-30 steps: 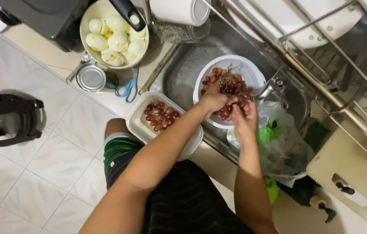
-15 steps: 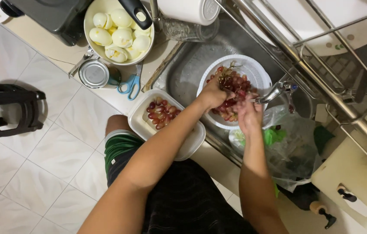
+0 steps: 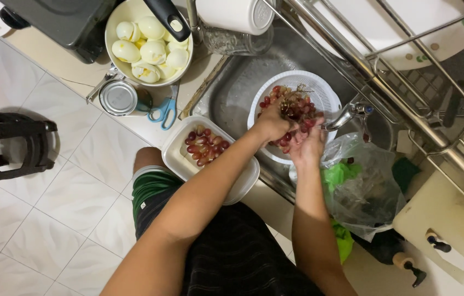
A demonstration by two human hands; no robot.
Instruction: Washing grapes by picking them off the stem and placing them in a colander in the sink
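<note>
Head view, only cam I have. Both hands are in the white round plastic colander (image 3: 320,90), which sits in the steel sink (image 3: 232,87).

Left hand (image 3: 273,125): fingers curled round the bunch of red grapes (image 3: 292,107) at its near-left side; grip looks closed on stem or fruit, can't tell which.

Right hand (image 3: 307,143): at approx 6 o'clock of the colander, fingers partly closed. It touches grapes at the near rim; a few red ones show against the palm. Whether it pinches one, can't tell.

Change vs the two earlier frames: the hands sit in much the same place over the colander in all three. The bunch looks turned a little and the left wrist has rolled inward. Most apparent shift is head motion, not hand travel. The white rectangular plastic tub (image 3: 177,148) holds loose red grapes, at approx 8 o'clock from the colander; its count looks unchanged. My judgement: picking is ongoing, no transfer in this interval.

Surrounds:
- chrome tap (image 3: 347,114) at 3 o'clock of the colander, just beside the right hand;
- clear plastic bag with green scraps (image 3: 361,186) at 5 o'clock;
- metal pot of peeled boiled eggs (image 3: 147,46) at 10 o'clock, well apart;
- blue-handled scissors (image 3: 165,109) and an open tin can (image 3: 118,97) near the pot.
</note>
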